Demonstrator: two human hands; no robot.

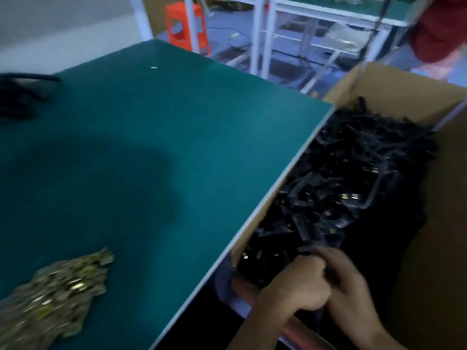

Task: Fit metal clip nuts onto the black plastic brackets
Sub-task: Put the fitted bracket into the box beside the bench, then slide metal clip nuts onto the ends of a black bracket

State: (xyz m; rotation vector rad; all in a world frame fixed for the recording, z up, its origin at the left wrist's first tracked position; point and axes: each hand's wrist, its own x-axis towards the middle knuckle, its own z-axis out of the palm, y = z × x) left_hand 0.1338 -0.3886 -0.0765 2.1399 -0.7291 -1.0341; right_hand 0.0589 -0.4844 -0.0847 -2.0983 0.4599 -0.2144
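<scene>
Black brackets (pixel 353 178) heaped in the box; brassy clip nuts (pixel 55 291) piled on the table.

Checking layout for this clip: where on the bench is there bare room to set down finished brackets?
The green mat is bare between the clip nut pile at its near left, the dark object at its far left and its right edge. The box is crowded with brackets; both hands are in it.
</scene>
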